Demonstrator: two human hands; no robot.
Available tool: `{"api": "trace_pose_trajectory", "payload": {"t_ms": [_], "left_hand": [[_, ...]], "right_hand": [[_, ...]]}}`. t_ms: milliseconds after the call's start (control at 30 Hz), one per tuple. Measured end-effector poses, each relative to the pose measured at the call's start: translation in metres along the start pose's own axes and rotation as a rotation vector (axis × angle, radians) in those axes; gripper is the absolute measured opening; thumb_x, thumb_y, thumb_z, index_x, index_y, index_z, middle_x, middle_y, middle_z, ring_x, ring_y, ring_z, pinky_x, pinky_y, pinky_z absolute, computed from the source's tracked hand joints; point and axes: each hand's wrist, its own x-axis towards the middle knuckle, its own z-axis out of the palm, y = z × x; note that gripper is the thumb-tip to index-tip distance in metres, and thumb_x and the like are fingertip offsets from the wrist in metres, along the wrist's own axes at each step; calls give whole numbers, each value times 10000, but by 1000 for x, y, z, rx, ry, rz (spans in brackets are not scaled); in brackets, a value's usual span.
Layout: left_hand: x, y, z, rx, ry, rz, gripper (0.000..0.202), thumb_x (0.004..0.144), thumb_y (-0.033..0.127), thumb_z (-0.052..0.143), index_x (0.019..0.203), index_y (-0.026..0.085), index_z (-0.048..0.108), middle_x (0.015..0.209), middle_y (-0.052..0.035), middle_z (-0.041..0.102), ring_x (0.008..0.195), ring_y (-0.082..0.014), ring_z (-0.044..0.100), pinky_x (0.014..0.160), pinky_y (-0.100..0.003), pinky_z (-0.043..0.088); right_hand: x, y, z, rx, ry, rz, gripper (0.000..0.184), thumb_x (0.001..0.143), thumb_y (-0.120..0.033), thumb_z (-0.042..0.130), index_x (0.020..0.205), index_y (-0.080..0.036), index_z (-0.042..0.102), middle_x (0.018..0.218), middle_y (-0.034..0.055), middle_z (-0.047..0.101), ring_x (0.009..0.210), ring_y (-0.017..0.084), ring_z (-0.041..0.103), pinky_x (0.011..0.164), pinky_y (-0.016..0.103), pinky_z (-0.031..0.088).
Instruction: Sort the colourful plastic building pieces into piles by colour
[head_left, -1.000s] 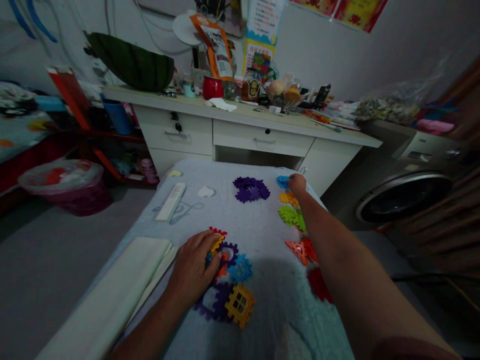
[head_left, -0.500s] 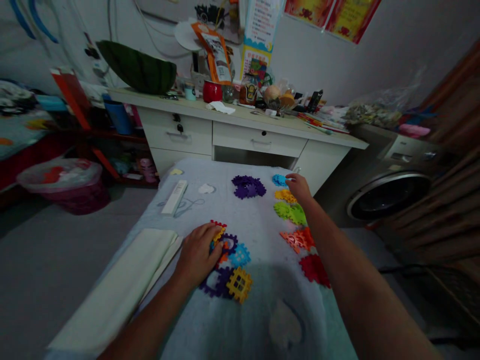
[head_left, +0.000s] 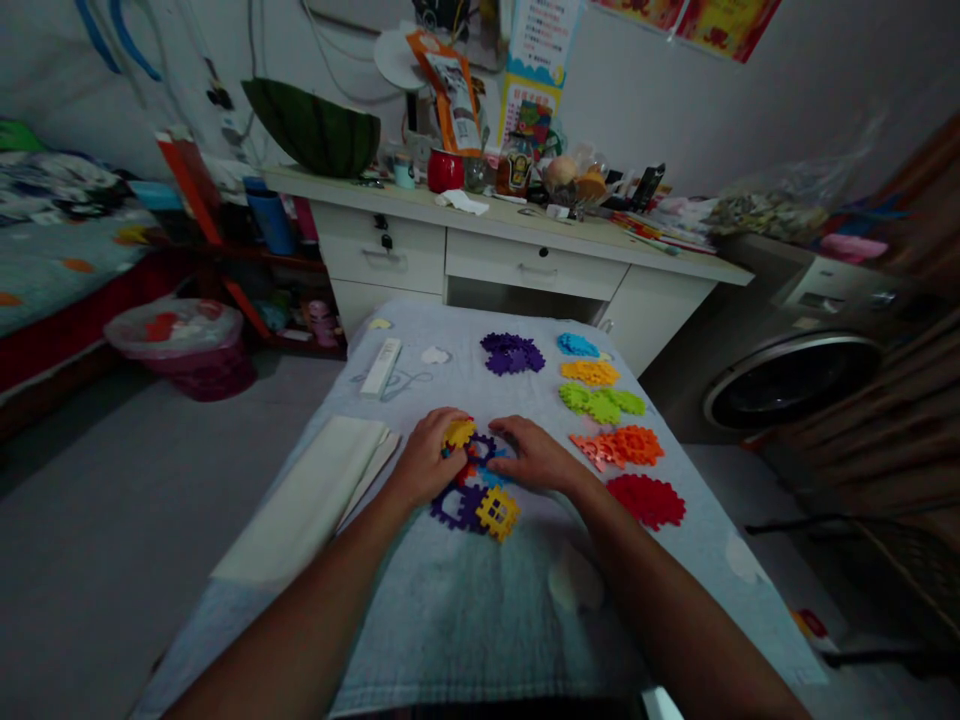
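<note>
My left hand (head_left: 427,462) is closed on a yellow toothed plastic piece (head_left: 459,432), thumb and fingers at its edge, over a mixed pile. My right hand (head_left: 534,455) is at the pile's right side, thumb and fingers apart, with nothing visible in it. Between the hands lie a dark purple ring-like piece (head_left: 481,450) and a light blue piece (head_left: 493,470), partly covered by my right fingers. Closer to me are a purple piece with an opening (head_left: 451,508) and a yellow window-shaped piece (head_left: 498,513). Red and orange bits show beside my left thumb.
Sorted groups lie on the cloth: purple (head_left: 513,354), blue (head_left: 577,345), yellow-orange (head_left: 590,373), green (head_left: 601,402), orange (head_left: 619,446) and red (head_left: 646,501). To the left are a white remote-like bar (head_left: 381,368) and a folded cream sheet (head_left: 307,500). A cluttered desk (head_left: 465,215) stands behind.
My right hand has come from the blue group at the far right to the mixed pile. My left hand stays there, now with the yellow piece showing between its fingers. The view has shifted.
</note>
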Motion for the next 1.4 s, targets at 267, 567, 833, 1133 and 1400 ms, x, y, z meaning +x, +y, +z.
{"api": "trace_pose_trajectory", "payload": {"t_ms": [267, 567, 833, 1133, 1400], "left_hand": [[-2, 3, -3, -229, -46, -135, 688, 634, 87, 505, 1311, 207, 472, 1341, -86, 517, 1260, -240, 511, 1089, -422, 409], [1, -1, 1, -27, -7, -34, 608, 631, 55, 441, 1218, 176, 546, 1261, -92, 556, 1218, -232, 524, 1077, -418, 415], [0, 1, -1, 252, 46, -36, 504, 712, 152, 516, 1209, 208, 580, 1283, -83, 567, 1226, -290, 487, 1064, -496, 380], [-1, -4, -4, 297, 78, -61, 409, 780, 245, 586, 1186, 196, 585, 1246, -102, 564, 1137, -295, 513, 1023, -476, 424], [-1, 7, -6, 196, 7, -27, 388, 822, 289, 577, 1200, 203, 569, 1279, -97, 551, 1188, -270, 526, 1039, -439, 416]], "right_hand": [[1, 1, 18, 7, 116, -11, 400, 773, -199, 716, 1162, -180, 625, 1091, 74, 643, 1006, 199, 583, 932, 357, 440], [16, 23, -7, -42, 244, 56, 346, 730, -151, 701, 1071, -178, 645, 1101, 86, 659, 1030, 221, 591, 950, 380, 438], [72, 59, -17, 24, 551, 296, 278, 708, -234, 683, 981, -189, 655, 1014, 49, 652, 803, 170, 589, 817, 329, 477], [87, 80, 2, 55, 744, 442, 275, 738, -274, 622, 978, -142, 648, 1025, 116, 633, 814, 202, 570, 878, 368, 471], [86, 87, 7, 49, 691, 343, 347, 762, -190, 555, 1097, -145, 636, 1249, 162, 575, 1058, 244, 581, 989, 415, 454]]}}
